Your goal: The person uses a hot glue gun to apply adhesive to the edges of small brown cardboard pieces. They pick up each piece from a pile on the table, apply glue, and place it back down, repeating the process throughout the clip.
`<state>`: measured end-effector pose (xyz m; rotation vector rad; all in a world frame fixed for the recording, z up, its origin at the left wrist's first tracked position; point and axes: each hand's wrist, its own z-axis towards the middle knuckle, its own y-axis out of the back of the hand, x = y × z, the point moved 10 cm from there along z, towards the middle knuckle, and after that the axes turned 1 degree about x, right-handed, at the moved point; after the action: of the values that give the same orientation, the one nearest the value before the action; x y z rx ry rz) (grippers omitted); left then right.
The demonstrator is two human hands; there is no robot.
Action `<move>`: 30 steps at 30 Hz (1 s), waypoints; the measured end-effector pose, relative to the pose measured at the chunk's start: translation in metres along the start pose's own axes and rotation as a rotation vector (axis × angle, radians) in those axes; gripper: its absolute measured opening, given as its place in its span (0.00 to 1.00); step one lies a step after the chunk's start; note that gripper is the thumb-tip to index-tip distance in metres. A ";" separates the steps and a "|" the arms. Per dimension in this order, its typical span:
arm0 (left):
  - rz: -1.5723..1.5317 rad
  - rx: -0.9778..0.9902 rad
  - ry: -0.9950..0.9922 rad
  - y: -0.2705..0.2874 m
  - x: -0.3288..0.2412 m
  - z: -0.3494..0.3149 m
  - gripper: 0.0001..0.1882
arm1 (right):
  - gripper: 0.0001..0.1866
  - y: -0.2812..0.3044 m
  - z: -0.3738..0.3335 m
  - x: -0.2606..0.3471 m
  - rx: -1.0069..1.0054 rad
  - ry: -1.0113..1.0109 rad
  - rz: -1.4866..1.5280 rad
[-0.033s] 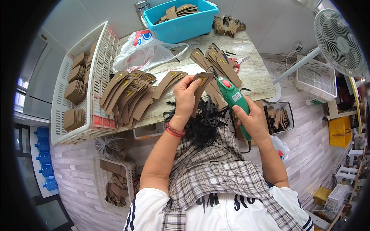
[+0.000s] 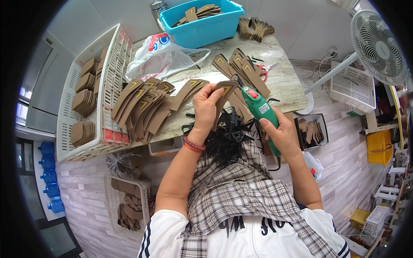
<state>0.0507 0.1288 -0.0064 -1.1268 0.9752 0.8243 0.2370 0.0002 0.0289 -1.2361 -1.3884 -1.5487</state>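
Observation:
My left hand (image 2: 204,109) pinches a curved brown strip (image 2: 226,90) with a dark edge and a yellow angled mark near its tip. In my right hand (image 2: 282,135) is a green electric cutter (image 2: 261,105) with a red button. Its dark head is right beside the end of the strip; whether it touches cannot be made out. A heap of black trimmings (image 2: 226,144) lies on my lap under both hands. To the left on the table is a pile of similar strips (image 2: 144,105), and more strips (image 2: 241,64) lie beyond the cutter.
Red-handled scissors (image 2: 265,73) lie at the table's right side. A white plastic bag (image 2: 163,60) and a blue tub (image 2: 206,32) stand at the back. White crates (image 2: 97,133) flank the left edge. A fan (image 2: 378,47) rises at the right, and an open box (image 2: 325,129) sits below.

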 end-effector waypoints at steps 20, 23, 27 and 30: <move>0.395 0.318 -0.022 0.006 -0.026 0.017 0.07 | 0.24 0.002 0.000 0.008 0.182 0.133 -0.171; 0.419 0.369 0.094 0.000 -0.021 0.013 0.04 | 0.24 0.001 0.002 0.009 0.190 0.151 -0.183; 0.475 0.412 0.153 -0.007 -0.019 0.008 0.05 | 0.24 -0.003 0.008 0.014 0.213 0.138 -0.229; 0.480 0.427 0.170 -0.008 -0.011 0.008 0.05 | 0.25 -0.009 0.014 0.017 0.200 0.141 -0.243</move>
<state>0.0555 0.1345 0.0072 -0.6047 1.5168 0.8500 0.2265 0.0170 0.0424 -0.8472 -1.6011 -1.5796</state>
